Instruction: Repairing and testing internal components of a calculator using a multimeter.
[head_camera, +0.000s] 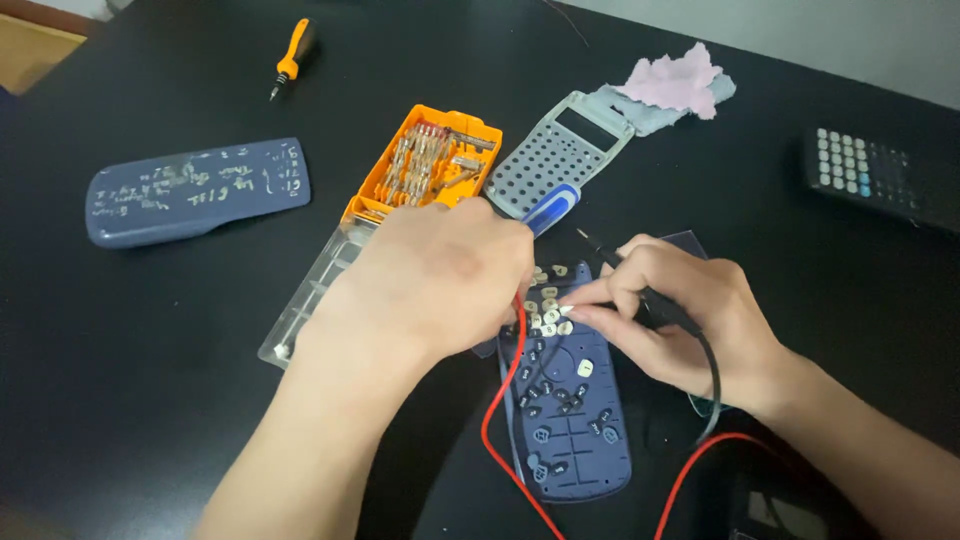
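Observation:
A blue calculator shell (575, 420) lies face-down-open on the black table, scattered with small white and dark key caps (548, 318). My left hand (440, 285) is closed around a screwdriver with a blue and white handle (551, 207), above the shell's upper end. My right hand (680, 320) pinches a small white key cap at its fingertips and also has a thin black probe (600, 247) running through its fingers. Red wires (505, 400) loop beside the shell.
An open orange case of screwdriver bits (428, 160) with clear lid (320, 290) sits left. A blue cover (195, 192), an orange screwdriver (290, 60), a grey keypad frame (560, 150), a pink cloth (680, 82) and a dark calculator (880, 178) lie around.

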